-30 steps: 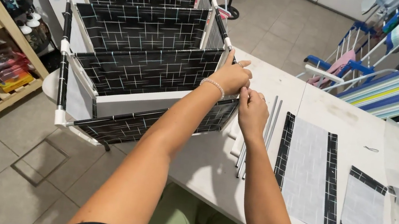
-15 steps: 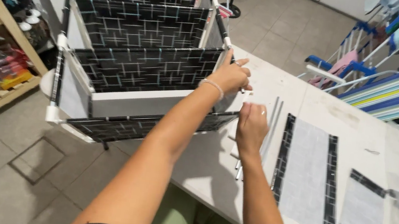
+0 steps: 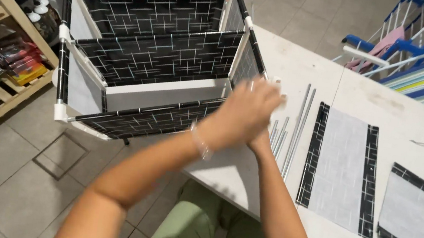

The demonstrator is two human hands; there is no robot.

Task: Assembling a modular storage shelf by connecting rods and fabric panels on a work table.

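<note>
Shelf rack [image 3: 149, 56] lies tipped at ten o'clock, its corner by my left hand [image 3: 250, 110]; the right hand [image 3: 263, 139] sits behind it. Blur hides their grip. Metal rods [image 3: 292, 129] wait alongside.

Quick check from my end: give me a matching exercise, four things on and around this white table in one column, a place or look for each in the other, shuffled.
Things:
1. fabric shelf rack
2. metal rods
3. large fabric panel
4. small fabric panel

Places or looks:
A. nearest the table's right end, grey with black ends
B. lying on its side at the table's left edge, black patterned tiers
C. thin, silver, just right of the hands
D. grey middle, black strips along both long sides

Pairs: 1-B, 2-C, 3-D, 4-A
</note>
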